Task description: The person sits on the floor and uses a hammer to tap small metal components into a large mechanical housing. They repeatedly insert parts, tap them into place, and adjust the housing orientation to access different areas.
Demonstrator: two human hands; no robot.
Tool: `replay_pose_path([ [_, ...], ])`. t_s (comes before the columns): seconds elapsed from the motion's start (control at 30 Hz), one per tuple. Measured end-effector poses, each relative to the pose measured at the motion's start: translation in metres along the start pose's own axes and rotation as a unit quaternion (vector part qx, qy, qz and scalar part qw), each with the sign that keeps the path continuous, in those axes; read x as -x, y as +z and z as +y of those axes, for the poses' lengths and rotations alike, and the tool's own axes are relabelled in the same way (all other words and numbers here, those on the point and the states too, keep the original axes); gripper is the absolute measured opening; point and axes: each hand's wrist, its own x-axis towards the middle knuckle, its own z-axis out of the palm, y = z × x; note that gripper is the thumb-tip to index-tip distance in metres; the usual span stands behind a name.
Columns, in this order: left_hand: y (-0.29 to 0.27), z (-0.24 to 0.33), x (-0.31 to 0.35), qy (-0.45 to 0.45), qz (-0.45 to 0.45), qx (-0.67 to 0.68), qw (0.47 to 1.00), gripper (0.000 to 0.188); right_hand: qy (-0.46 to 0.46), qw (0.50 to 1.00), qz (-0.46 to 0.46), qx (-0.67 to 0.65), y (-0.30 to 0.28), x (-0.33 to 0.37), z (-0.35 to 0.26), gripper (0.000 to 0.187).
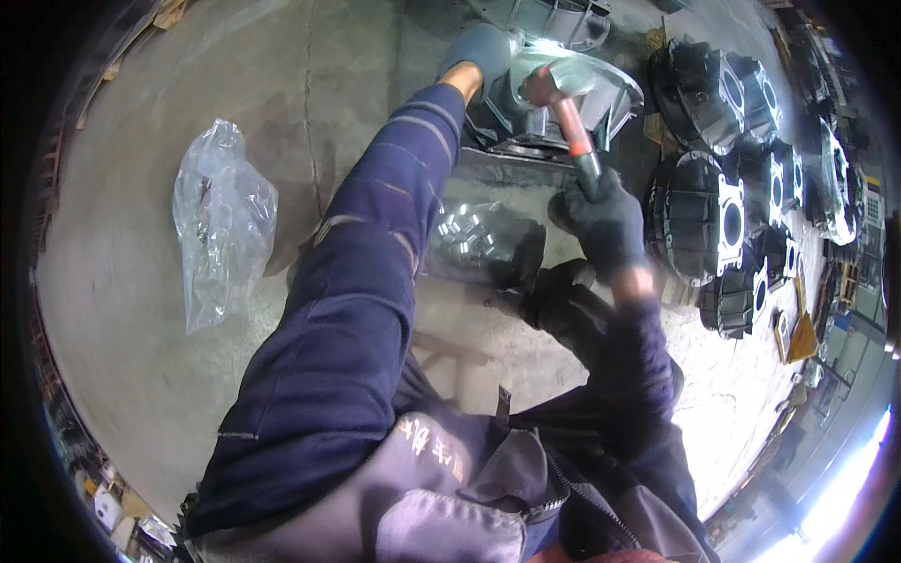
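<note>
Grey ribbed cast-metal housing [605,86]: in the head view, sits beyond the short silver metal sleeves [466,235] and left of the black ribbed housings [688,208] along the right side of the concrete floor [122,244]. Wrapped round the dark handle end of a red-and-black hammer [571,122], the right black-gloved hand [605,220]. Near the housing's far-left rim, the left grey-gloved hand [477,54]; cannot tell whether closed on anything. Probably at the hammering step; cannot confirm contact. Seemingly calls for steadying the housing, keeping left fingers clear, then striking squarely.

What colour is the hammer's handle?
The handle is orange-red with a dark lower end; head view shows it best.
</note>
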Motion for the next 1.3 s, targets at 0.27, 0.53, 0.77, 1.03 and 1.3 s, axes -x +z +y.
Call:
replay_pose_path([
  [0.27,-0.004,0.009,0.004,-0.016,-0.020,0.019,1.000,0.056,-0.207,0.936,0.208,-0.193,-0.128,-0.005,-0.036,0.017],
  [0.53,0.000,0.003,-0.012,0.018,-0.045,0.003,0.999,0.057,0.023,1.000,-0.006,-0.005,-0.006,-0.013,0.010,0.039],
  [0.77,-0.004,0.014,0.004,-0.017,0.009,0.030,0.999,0.060,-0.203,0.940,0.232,-0.147,-0.135,-0.025,-0.013,0.025],
  [1.03,-0.018,0.036,0.018,-0.028,-0.060,-0.016,0.998,0.054,-0.005,1.000,-0.005,0.019,-0.011,-0.018,0.013,0.040],
  [1.3,-0.030,0.041,0.026,-0.051,-0.033,0.017,0.998,0.063,-0.128,0.932,0.264,-0.214,-0.148,-0.032,-0.013,0.023],
])
